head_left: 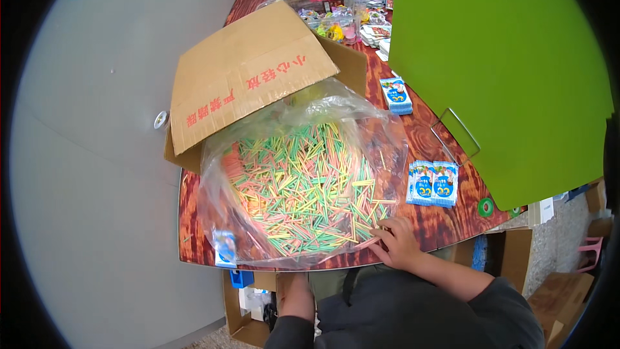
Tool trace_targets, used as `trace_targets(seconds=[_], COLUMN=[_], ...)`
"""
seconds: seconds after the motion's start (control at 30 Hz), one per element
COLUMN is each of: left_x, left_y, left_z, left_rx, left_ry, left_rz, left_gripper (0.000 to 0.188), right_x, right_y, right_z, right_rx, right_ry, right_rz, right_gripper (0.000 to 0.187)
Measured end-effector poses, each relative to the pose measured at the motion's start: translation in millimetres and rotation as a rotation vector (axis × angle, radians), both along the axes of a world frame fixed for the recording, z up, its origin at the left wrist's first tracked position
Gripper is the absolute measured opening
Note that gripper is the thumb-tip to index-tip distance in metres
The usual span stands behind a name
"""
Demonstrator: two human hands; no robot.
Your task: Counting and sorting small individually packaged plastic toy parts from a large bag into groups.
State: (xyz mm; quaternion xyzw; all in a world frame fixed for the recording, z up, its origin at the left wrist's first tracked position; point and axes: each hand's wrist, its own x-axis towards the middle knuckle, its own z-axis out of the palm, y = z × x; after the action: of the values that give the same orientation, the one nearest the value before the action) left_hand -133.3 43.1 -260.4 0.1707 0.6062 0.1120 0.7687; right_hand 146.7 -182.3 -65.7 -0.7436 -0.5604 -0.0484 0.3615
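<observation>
A large clear plastic bag (387, 136) lies spread open on the table, filled with thin pink, green and yellow sticks (303, 187). At its near right edge is my right hand (399, 245), thumb and fingers closed around a few pink sticks. Of my left arm only the bare forearm (297, 294) shows, reaching under the table's front edge. My left hand itself is hidden there. A small blue-and-white packet (225, 247) lies at the bag's near left corner, partly behind the plastic.
A cardboard box (252, 64) leans over the bag's far side. Stacked blue-and-white packets (433, 183) lie right of the bag, with another stack (396, 95) farther back. A green panel (504, 77) with a wire handle (457, 136) stands at right. Clear containers (332, 13) sit behind.
</observation>
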Motion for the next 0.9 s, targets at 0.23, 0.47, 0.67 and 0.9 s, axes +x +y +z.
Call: trace_targets(seconds=[0.23, 0.47, 0.67, 0.9], left_x=[7.9, 4.5, 7.0, 18.3], left_y=[11.1, 13.9, 26.3, 32.0], left_z=[-10.9, -14.5, -12.4, -15.1], left_rx=[-0.007, -0.006, 0.027, 0.034], left_ry=[-0.018, -0.034, -0.065, -0.097], left_rz=[-0.032, -0.036, -0.025, -0.064], left_gripper=[0.035, 0.035, 0.036, 0.037], right_x=[11.7, 66.4, 118.5, 117.8], right_y=[24.4, 143.9, 223.0, 252.1], right_z=[10.3, 31.1, 27.7, 19.3], right_rx=[-0.035, -0.106, -0.377, -0.591], right_ry=[0.007, 0.286, 0.171, 0.080], right_rz=[-0.002, -0.043, -0.333, -0.313], right_gripper=[0.036, 0.043, 0.059, 0.055])
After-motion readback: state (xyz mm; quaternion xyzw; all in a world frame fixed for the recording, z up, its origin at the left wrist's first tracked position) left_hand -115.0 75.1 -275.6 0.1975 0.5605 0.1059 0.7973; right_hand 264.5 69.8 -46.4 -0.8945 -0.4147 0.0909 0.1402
